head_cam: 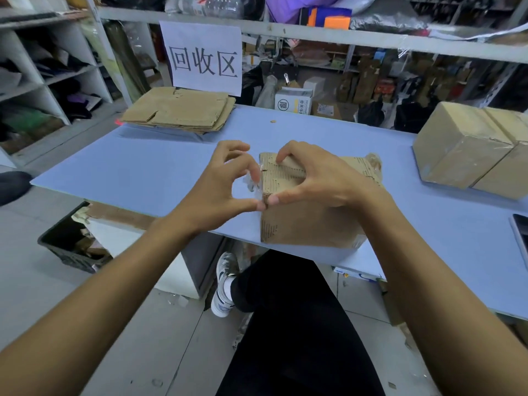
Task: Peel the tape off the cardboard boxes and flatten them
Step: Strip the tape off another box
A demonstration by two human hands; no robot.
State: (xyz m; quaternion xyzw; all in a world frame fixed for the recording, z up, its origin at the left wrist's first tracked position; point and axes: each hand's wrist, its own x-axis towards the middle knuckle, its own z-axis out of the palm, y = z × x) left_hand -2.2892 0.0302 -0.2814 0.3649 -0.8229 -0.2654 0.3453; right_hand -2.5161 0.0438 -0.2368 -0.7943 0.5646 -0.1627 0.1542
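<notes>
A small brown cardboard box [308,224] stands at the near edge of the blue table [143,167], its top torn where tape came away. My right hand [317,181] grips the box's top, fingers curled over the flap seam and thumb at the left corner. My left hand [225,190] pinches a strip of clear tape [253,184] at the box's left edge, thumb and forefinger against that corner. More crumpled clear tape [374,161] clings to the box's far right corner.
A stack of flattened cardboard [180,110] lies at the table's far left under a white paper sign [201,57]. Two taped boxes [471,147] stand at the right. A dark phone [521,232] lies at the right edge. A black crate [71,241] sits on the floor left.
</notes>
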